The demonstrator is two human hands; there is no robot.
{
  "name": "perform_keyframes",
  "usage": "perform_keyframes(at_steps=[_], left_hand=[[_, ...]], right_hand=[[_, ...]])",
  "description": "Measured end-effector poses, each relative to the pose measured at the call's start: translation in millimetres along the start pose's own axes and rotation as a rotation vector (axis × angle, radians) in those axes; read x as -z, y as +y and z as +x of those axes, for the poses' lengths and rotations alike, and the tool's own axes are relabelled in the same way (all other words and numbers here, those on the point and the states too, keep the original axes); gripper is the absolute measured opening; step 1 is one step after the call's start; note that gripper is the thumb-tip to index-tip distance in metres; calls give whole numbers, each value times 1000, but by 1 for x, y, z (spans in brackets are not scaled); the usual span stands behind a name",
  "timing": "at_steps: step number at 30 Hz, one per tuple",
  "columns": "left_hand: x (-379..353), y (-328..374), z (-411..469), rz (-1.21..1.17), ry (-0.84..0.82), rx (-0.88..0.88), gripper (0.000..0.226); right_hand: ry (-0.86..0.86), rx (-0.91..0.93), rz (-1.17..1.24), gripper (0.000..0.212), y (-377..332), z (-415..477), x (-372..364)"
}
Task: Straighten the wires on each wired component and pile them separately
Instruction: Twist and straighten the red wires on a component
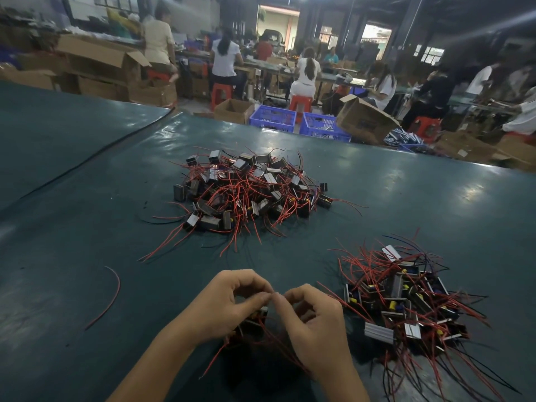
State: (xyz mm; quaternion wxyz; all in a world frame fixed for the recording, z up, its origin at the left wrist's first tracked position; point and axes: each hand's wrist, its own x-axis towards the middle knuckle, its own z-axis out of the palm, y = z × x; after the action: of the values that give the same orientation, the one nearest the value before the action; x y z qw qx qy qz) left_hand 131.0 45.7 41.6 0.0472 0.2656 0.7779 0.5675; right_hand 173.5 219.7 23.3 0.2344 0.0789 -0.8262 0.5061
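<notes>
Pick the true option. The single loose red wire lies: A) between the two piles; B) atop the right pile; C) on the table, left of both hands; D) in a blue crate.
C: the loose red wire lies alone on the table, left of the left hand.

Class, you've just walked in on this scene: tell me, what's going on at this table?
A person works at a dark green table. Their left hand and right hand meet fingertip to fingertip, pinching the red wires of one wired component that sits beneath them. A tangled pile of such components lies farther ahead, and a second pile lies to the right. One loose wire lies on the left.
</notes>
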Motion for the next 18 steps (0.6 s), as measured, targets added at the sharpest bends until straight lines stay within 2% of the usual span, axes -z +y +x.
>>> perform_keyframes(at_steps=[3,6,9,11,15,18], left_hand=[[-3,0,1,26,41,-28,17],[-4,-2,1,22,149,6,17],[3,-8,3,-29,303,111,17],[9,-11,4,-36,370,157,17],[18,-14,3,30,393,156,17],[28,-13,2,70,384,186,18]], right_hand=[[12,-65,87,17,-1,1,-3],[2,-89,26,13,1,1,2],[-102,-116,-98,42,5,-2,10],[-191,-85,-167,48,3,-2,11],[-269,13,-288,41,3,-3,10],[-248,35,-330,26,6,-3,10]])
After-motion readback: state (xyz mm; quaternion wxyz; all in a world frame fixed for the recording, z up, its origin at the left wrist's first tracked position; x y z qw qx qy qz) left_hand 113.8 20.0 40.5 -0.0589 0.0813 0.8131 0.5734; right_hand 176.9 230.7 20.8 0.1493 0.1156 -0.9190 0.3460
